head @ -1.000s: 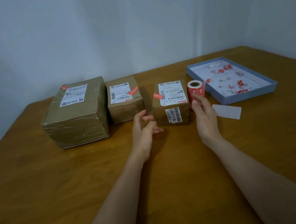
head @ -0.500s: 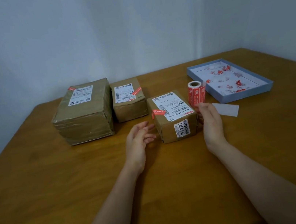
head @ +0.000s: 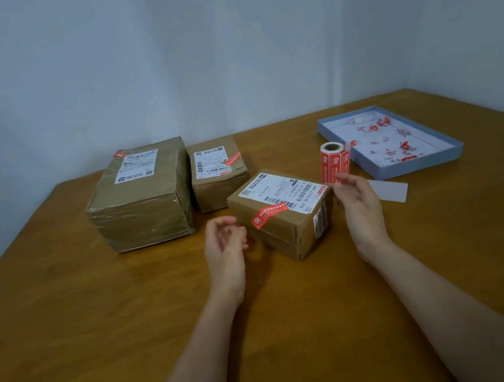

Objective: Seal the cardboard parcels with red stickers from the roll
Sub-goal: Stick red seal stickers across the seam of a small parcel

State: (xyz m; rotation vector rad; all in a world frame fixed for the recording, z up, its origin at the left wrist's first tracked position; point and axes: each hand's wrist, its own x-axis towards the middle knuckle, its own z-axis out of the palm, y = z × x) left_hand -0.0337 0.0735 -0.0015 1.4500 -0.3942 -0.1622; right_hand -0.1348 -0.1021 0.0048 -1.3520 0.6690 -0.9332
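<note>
A single head-worn view looks forward and down across the worktop point(head: 66, 316) from its near edge — facing the room's corner, where two pale walls point(head: 158, 57) meet. Both forearms reach in from the bottom edge, close to the lens — no second view exists.

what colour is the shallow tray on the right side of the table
Light blue walls with a white floor, littered with red sticker scraps; the tray shows in the head view.

Plain room corner, wooden table point(head: 69, 332), labelled parcels point(head: 141, 201), bare pale walls point(head: 158, 57)
</note>
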